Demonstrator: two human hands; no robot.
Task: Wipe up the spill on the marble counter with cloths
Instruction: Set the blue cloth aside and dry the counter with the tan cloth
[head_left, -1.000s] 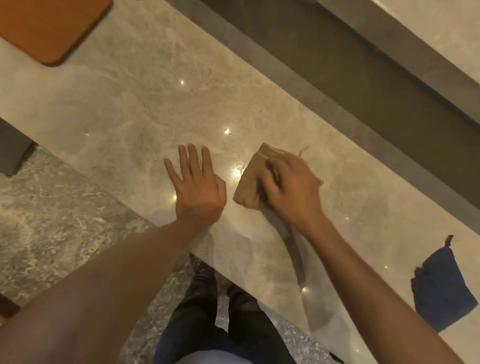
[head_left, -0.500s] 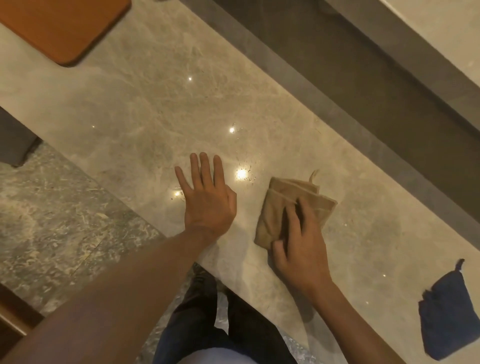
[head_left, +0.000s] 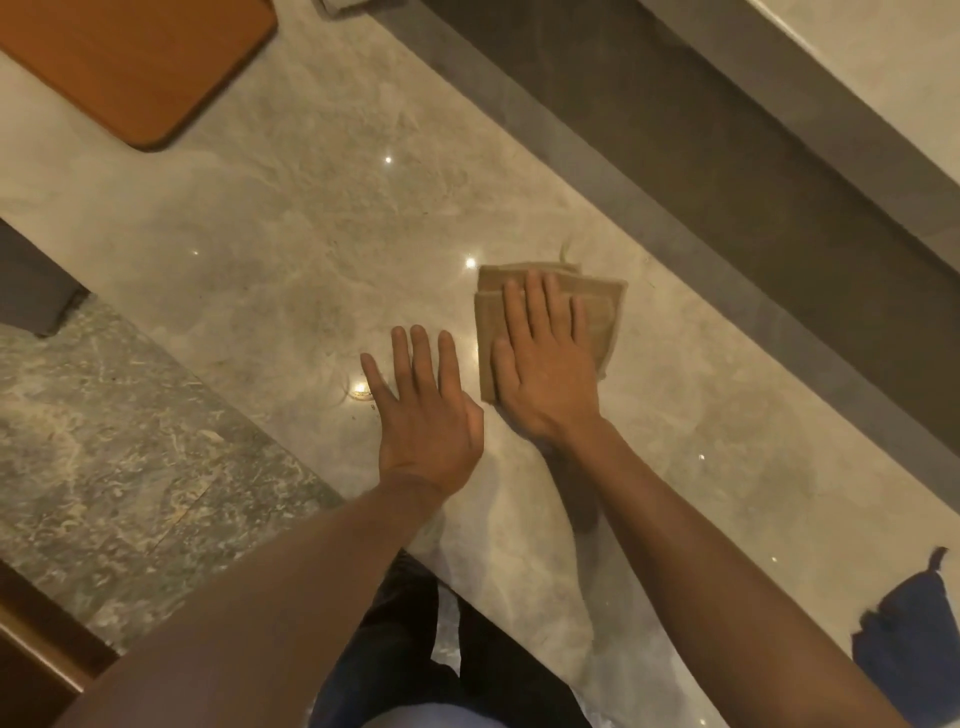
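A folded tan cloth (head_left: 602, 312) lies flat on the beige marble counter (head_left: 291, 260). My right hand (head_left: 545, 358) presses down on it with flat, spread fingers and covers most of it. My left hand (head_left: 426, 410) rests palm down on the bare counter just left of the cloth, fingers apart, holding nothing. A small wet ring (head_left: 359, 391) glints by my left thumb. A dark blue cloth (head_left: 906, 631) lies crumpled at the counter's right end, away from both hands.
An orange-brown board (head_left: 130, 67) sits on the counter at the far left. A dark recessed channel (head_left: 701, 156) runs along the counter's far side. The counter's near edge drops to a grey-green stone floor (head_left: 104, 441), where my legs stand.
My right hand has slid the tan cloth: first toward me, then back away and slightly left, and the fingers now lie flat over it. My left hand has stayed planted.
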